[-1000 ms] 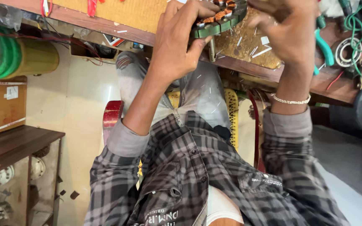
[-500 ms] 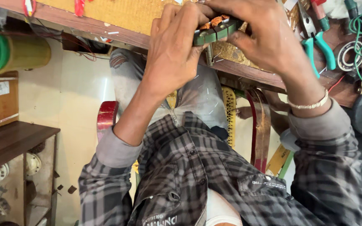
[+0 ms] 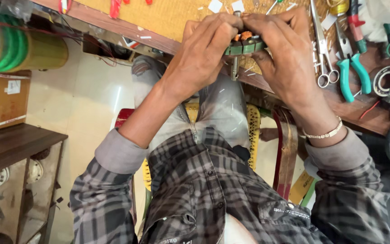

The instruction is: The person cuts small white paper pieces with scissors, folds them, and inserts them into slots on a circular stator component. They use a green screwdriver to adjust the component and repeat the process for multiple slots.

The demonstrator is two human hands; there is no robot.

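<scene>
Both hands grip one small part, a motor armature with green slot liners, copper windings and a metal shaft hanging below it. My left hand wraps its left side, fingers curled over the top. My right hand clasps its right side, a metal bracelet on that wrist. The part is held at the front edge of a wooden workbench, above my lap. Much of the armature is hidden by my fingers.
On the bench at right lie scissors, green-handled pliers and a coil of wire. Red-handled tools lie at the top left. Cardboard boxes, wire spools and a dark shelf stand at left.
The view has tilted down, so both hands and the armature now appear lower in the frame. The grip on the armature looks the same; the fingers have shifted slightly on it.
</scene>
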